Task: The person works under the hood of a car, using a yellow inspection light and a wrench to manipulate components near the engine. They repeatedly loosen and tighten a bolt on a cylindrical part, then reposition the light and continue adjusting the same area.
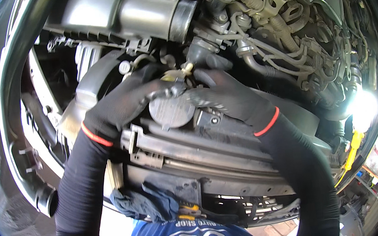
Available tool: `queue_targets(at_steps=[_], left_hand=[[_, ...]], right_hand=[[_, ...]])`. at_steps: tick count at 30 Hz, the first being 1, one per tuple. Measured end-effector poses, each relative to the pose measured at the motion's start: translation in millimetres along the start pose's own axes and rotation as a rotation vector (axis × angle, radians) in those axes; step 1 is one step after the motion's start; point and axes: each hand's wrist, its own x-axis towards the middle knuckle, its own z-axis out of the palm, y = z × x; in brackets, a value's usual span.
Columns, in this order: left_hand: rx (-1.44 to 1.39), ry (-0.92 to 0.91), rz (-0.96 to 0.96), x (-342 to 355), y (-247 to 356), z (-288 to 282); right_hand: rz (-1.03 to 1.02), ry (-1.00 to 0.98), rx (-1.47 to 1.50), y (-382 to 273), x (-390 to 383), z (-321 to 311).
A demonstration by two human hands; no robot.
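Observation:
Both my hands wear black knitted gloves with red cuff edges and meet over the front of an open engine bay. My left hand (131, 99) is closed, fingers bent around a spot beside a small pale yellow plastic fitting (187, 68). What it grips is hidden. Opposite it, my right hand (224, 92) curls its thumb and fingers inward on the fitting's other side; anything between them cannot be made out. Just below the fingertips lies a round dark grey cap-like cover (171, 112). A black ribbed hose (201, 49) runs behind the right fingers.
A black air intake housing (147, 16) fills the top left. Metal pipes and hoses (281, 53) crowd the right. A lit work lamp (363, 104) with a yellow handle hangs at far right. A dark blue glove (147, 202) and yellow-handled tool (189, 211) lie near my body.

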Motion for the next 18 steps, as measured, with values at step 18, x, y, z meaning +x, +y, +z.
queue_targets(at_steps=[18], left_hand=[[0.099, 0.018, -0.175, -17, -12, -2]], right_hand=[[0.203, 0.287, 0.396, 35, 32, -14]])
